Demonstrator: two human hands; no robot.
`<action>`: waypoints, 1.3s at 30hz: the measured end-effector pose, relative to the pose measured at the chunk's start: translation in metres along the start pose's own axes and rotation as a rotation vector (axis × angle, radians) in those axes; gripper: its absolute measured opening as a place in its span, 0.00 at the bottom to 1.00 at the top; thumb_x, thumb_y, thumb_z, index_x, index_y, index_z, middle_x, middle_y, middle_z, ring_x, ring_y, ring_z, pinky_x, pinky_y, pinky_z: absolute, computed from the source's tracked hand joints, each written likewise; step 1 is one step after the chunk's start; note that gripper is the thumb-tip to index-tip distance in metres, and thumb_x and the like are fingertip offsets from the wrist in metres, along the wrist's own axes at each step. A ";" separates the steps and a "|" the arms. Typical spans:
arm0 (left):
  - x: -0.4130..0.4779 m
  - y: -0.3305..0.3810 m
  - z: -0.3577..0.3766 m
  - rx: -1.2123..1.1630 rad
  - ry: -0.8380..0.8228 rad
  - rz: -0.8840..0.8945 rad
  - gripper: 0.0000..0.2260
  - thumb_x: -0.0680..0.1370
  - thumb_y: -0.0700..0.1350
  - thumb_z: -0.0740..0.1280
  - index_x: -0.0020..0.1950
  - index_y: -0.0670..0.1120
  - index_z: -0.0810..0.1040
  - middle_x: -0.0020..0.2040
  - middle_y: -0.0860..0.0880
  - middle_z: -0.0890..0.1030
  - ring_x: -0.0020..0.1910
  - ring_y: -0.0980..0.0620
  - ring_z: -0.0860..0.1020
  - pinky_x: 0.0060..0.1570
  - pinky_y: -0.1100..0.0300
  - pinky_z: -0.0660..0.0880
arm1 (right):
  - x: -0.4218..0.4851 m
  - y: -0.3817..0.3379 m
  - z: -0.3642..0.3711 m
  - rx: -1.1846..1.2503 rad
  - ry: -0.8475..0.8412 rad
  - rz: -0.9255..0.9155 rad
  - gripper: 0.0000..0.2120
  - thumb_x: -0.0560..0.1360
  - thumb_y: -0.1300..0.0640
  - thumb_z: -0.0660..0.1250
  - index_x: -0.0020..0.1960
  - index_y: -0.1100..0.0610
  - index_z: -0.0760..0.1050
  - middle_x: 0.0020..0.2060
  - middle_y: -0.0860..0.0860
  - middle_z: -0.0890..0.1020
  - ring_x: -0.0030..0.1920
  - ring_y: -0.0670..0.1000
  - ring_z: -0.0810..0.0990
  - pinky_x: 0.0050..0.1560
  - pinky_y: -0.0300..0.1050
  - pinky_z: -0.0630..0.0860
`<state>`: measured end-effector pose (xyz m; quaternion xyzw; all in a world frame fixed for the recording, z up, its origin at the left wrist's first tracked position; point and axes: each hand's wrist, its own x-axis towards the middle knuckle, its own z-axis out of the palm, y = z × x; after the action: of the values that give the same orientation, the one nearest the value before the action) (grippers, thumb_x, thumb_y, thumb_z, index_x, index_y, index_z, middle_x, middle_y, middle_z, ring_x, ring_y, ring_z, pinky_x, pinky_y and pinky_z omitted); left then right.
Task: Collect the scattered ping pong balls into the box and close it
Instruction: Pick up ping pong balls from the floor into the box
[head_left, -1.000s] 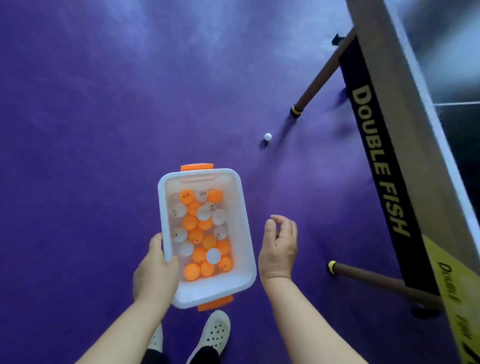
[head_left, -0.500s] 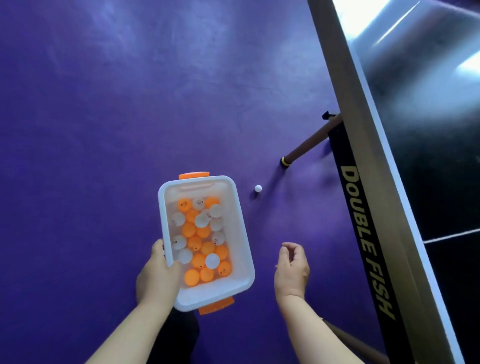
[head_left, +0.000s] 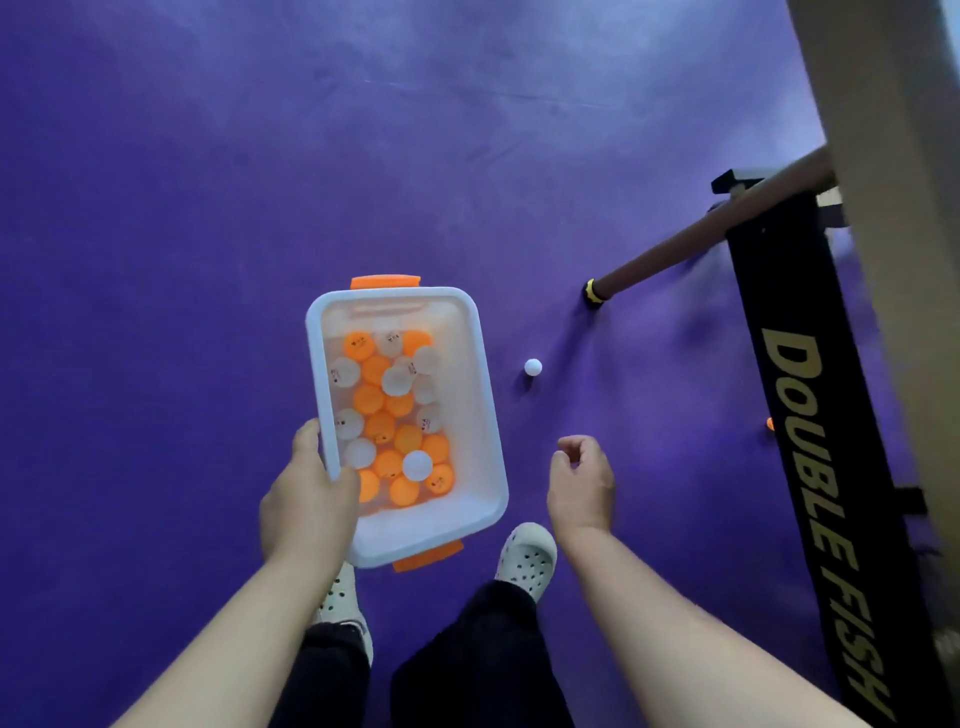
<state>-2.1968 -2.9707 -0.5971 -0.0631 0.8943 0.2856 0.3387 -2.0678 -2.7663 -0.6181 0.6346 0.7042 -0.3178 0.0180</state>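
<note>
The left hand's (head_left: 306, 499) palm and fingertips are hidden behind the white box's (head_left: 488, 415) wall. The lower balls in the box are covered by those above. An orange ball (head_left: 770, 424) is half hidden behind the black panel (head_left: 810, 415), whose lettering is cut off at the lower edge. The table top (head_left: 898, 156) is cut off at the right edge. Print on the balls cannot be read.

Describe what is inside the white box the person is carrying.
The white box, held by the left hand, contains a mix of orange and white ping pong balls. The lowest layer and the box floor are mostly covered by the balls above.
</note>
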 end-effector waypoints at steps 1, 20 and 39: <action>0.012 0.000 0.013 -0.001 0.002 0.002 0.23 0.76 0.43 0.61 0.70 0.53 0.64 0.46 0.45 0.81 0.46 0.38 0.77 0.41 0.53 0.71 | 0.017 0.004 0.009 -0.015 -0.006 -0.018 0.09 0.76 0.61 0.59 0.52 0.55 0.75 0.47 0.47 0.76 0.46 0.50 0.74 0.44 0.41 0.67; 0.262 0.001 0.229 -0.047 0.000 0.228 0.20 0.74 0.40 0.60 0.63 0.57 0.67 0.47 0.49 0.80 0.47 0.40 0.76 0.43 0.52 0.73 | 0.325 0.099 0.223 -0.737 -0.108 -0.288 0.23 0.78 0.54 0.56 0.72 0.46 0.59 0.61 0.52 0.66 0.46 0.57 0.74 0.40 0.48 0.70; 0.275 0.071 0.286 -0.052 -0.261 0.514 0.13 0.71 0.42 0.65 0.53 0.54 0.70 0.41 0.51 0.77 0.45 0.44 0.77 0.43 0.54 0.74 | 0.269 0.041 0.136 0.327 0.255 -0.618 0.19 0.72 0.54 0.71 0.59 0.49 0.70 0.48 0.43 0.76 0.40 0.49 0.78 0.45 0.38 0.77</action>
<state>-2.2655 -2.7313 -0.9136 0.1942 0.8222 0.3905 0.3658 -2.1347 -2.5931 -0.8594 0.4208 0.7992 -0.3349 -0.2684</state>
